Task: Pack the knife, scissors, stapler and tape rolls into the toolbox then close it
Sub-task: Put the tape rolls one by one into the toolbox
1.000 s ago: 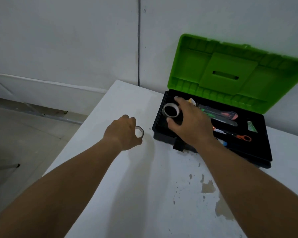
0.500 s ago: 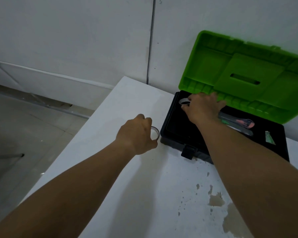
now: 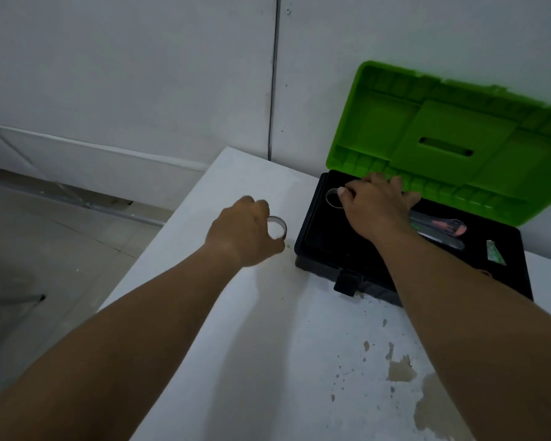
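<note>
White tabletop (image 3: 268, 345), two tape rolls, one black toolbox (image 3: 315, 249) standing open.
The left hand (image 3: 244, 232) clamps a tape roll (image 3: 277, 227) just left of the toolbox; the right hand (image 3: 376, 208) grips the second roll (image 3: 333, 197) in its far-left corner.

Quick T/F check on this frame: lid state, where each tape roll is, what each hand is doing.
1. The lid is shut. False: it stands open.
2. The left hand grips a tape roll on the table. True.
3. The right hand is inside the toolbox. True.
4. Both tape rolls are in the toolbox. False: only the second roll, by the right hand, is.
</note>
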